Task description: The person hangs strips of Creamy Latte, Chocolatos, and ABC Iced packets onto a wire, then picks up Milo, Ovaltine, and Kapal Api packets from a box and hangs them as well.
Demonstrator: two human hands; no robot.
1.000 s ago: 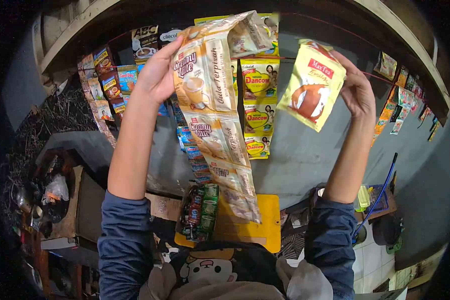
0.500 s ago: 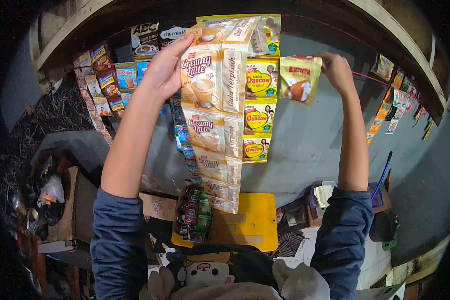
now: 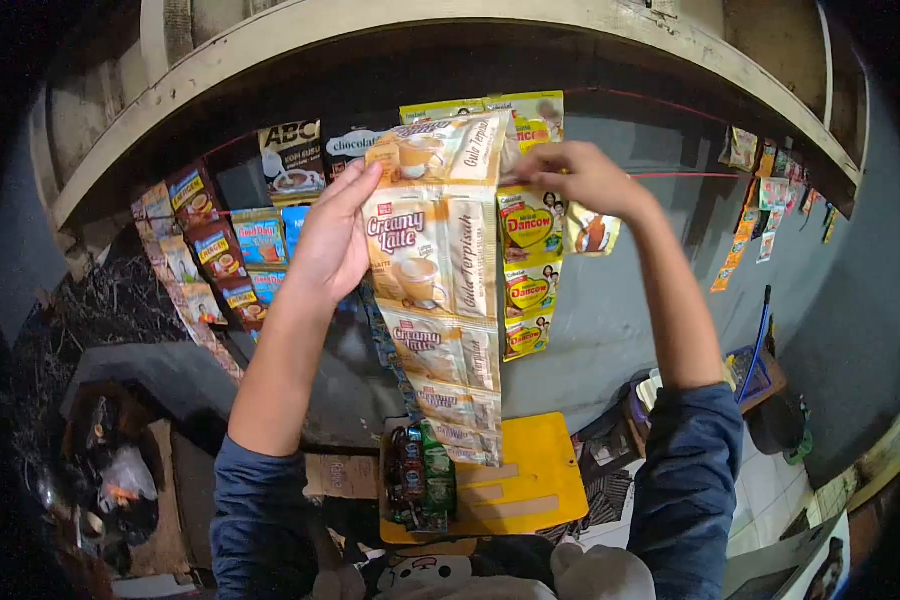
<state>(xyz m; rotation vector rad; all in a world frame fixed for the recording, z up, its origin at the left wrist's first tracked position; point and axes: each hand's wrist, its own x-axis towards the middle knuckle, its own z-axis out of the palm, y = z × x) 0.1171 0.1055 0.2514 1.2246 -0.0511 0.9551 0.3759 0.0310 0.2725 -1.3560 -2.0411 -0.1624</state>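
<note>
A long strip of Creamy Latte sachets (image 3: pixel 415 270) hangs in front of me, its top folded over near the red cord (image 3: pixel 690 175). My left hand (image 3: pixel 335 235) grips its upper left edge, the thumb at the edge and the other fingers partly hidden. At the strip's upper right, my right hand (image 3: pixel 585 180) reaches in by the cord with fingers pinched together; what lies between them is hidden. Right behind it hang yellow Dancow sachets (image 3: pixel 532 225). A tea sachet (image 3: pixel 595 235) shows partly below my right wrist.
Energen sachets (image 3: pixel 218 255), blue Good Day sachets (image 3: pixel 260 240) and an ABC coffee pack (image 3: pixel 292 160) hang at left. Small sachet strips (image 3: pixel 740 240) hang far right. Below stands a yellow stool (image 3: pixel 530 460) with dark and green packs (image 3: pixel 422 480) on it. A wooden beam (image 3: pixel 450 35) arches overhead.
My right hand has moved left from the tea sachet to the strip's upper right edge. My left hand still holds the strip. The view has tilted up slightly.
</note>
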